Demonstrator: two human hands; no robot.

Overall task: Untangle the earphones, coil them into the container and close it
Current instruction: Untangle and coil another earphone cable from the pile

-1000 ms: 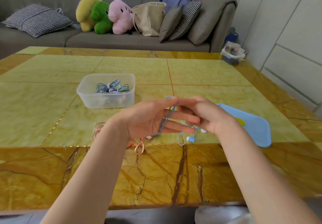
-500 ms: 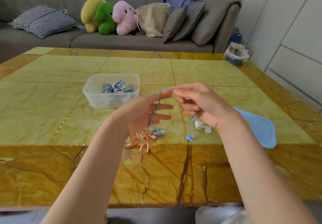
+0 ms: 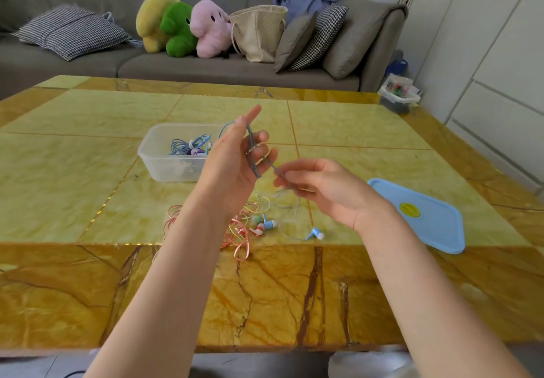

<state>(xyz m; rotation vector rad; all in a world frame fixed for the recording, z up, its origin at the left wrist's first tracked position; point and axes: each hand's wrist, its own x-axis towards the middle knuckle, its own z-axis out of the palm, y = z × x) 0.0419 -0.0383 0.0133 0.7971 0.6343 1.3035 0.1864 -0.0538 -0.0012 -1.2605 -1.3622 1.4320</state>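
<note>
Hands work above the middle of the yellow marble desk [image 3: 88,171]. The left hand [image 3: 232,157] is raised with its fingers straight and spread, and a grey-blue earphone cable [image 3: 252,154] runs in loops over them, from near the fingertips down past the palm. The right hand [image 3: 321,186] sits just to the right and lower, its thumb and fingers pinching the same cable where it leaves the left hand; thin strands trail from it down to the desk. Below the hands lie loose earphones: a tangle of pink and yellow cable [image 3: 238,230] with several earbuds [image 3: 266,224] beside it, and one blue earbud [image 3: 316,234] a little to the right. The clear plastic container [image 3: 164,160] stands open on the desk left of and beyond the left hand, with coiled blue earphones [image 3: 188,148] inside. Its blue lid [image 3: 426,218] lies flat near the right edge, well apart from it.
</note>
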